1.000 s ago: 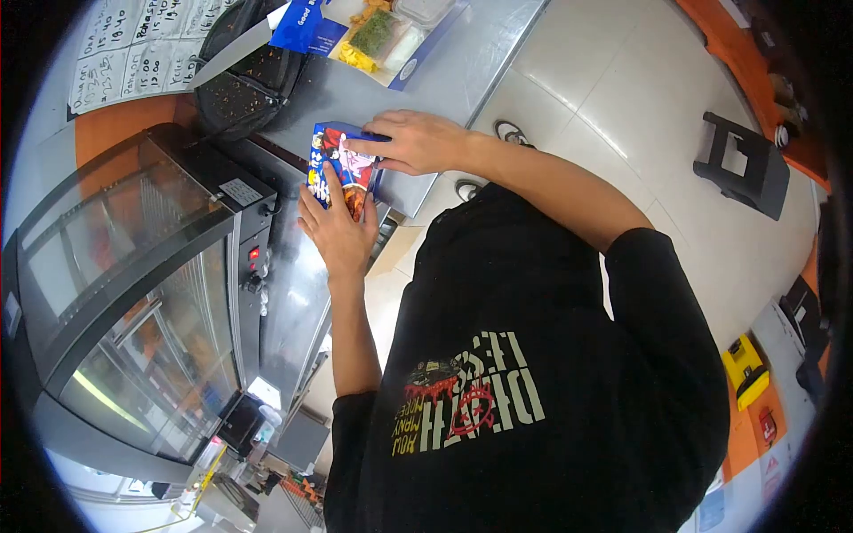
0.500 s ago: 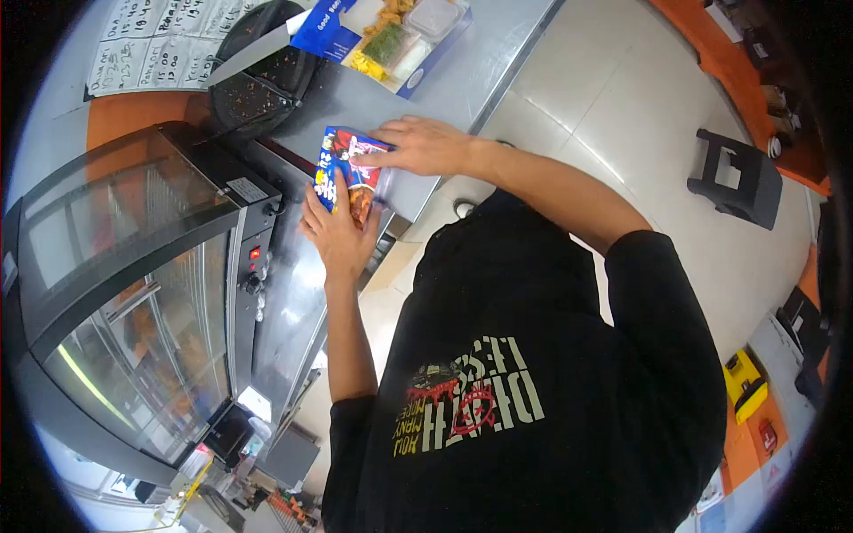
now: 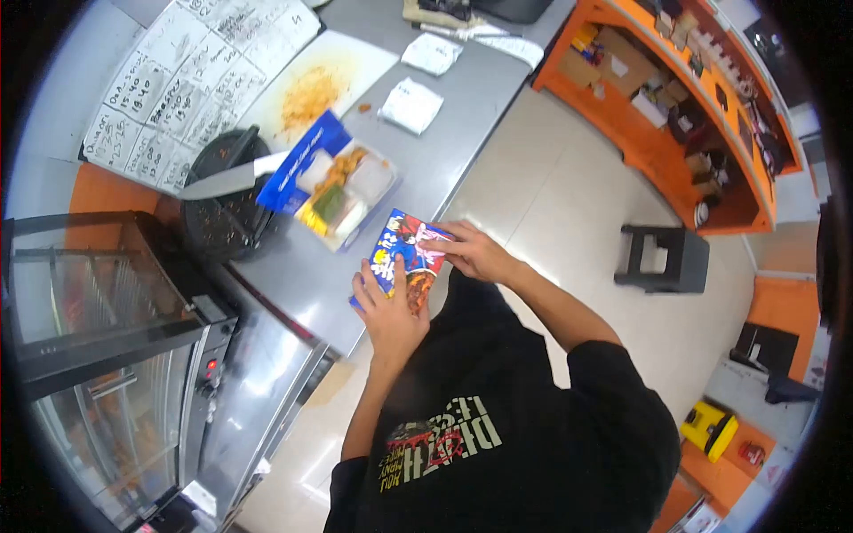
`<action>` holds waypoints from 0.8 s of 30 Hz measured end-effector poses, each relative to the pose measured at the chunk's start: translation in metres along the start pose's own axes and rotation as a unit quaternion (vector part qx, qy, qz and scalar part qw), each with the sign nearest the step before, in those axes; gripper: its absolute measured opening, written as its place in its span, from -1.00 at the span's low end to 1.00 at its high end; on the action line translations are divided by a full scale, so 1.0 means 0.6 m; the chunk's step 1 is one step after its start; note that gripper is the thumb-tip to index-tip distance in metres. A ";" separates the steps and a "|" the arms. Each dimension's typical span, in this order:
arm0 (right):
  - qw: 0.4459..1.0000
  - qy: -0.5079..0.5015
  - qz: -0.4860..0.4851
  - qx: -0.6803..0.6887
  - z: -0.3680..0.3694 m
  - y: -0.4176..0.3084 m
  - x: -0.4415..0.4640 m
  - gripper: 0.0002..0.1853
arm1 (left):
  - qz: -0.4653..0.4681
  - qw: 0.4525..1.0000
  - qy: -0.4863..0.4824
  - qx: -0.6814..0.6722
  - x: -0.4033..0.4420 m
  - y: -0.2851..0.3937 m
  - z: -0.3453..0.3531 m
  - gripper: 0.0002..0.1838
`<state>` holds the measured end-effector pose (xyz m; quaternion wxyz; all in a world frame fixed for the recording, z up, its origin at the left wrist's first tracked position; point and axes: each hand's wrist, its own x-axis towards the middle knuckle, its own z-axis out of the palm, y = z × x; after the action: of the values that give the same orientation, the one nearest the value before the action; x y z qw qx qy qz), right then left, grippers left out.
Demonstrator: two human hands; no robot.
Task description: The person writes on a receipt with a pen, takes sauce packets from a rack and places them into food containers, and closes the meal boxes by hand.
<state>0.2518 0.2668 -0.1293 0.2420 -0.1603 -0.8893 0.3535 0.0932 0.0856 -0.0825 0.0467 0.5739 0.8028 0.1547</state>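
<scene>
A small printed food box (image 3: 406, 258), blue and red with a picture of saucy food on it, is between my two hands near the counter's front edge. My left hand (image 3: 391, 318) grips its lower left part, fingers lying over the printed face. At the upper right side, my right hand (image 3: 478, 254) holds the box with its fingers on the front. Just beyond it stands an open blue-and-white meal box (image 3: 330, 188) with fried pieces, chopped greens, something yellow and a lidded clear cup. Whether the printed box touches the counter, I cannot tell.
A knife (image 3: 222, 183) lies across a round black pan (image 3: 227, 222). Behind are a stained white cutting board (image 3: 355, 55) and two white paper packets (image 3: 411, 105). A glass display warmer (image 3: 115, 355) stands at left, a black stool (image 3: 666, 258) on the floor at right.
The view has shifted, bringing the cutting board, packets and orange shelving into sight. Both hands still hold the printed box, which now appears closer to the meal box and my body.
</scene>
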 end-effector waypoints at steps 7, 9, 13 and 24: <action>0.974 0.001 0.156 0.165 -0.244 0.241 0.057 -0.39 | -0.003 1.000 0.002 0.017 0.268 0.197 0.097 -0.02; 0.969 -0.028 0.192 0.152 -0.306 0.262 0.099 -0.47 | -0.022 1.000 0.003 -0.019 0.344 0.209 0.106 -0.03; 0.996 0.031 0.055 0.067 -0.404 0.405 0.246 -0.62 | -0.053 0.998 0.010 -0.017 0.423 0.210 0.104 -0.05; 0.967 -0.100 0.236 -0.005 -0.498 0.631 0.645 -0.62 | -0.116 0.992 -0.043 0.032 0.456 0.240 0.094 -0.10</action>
<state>0.1355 0.8727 -0.0848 0.0609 -0.3307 -0.8478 0.4101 0.1461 0.3948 -0.0647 0.0802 0.4841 0.8658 0.0980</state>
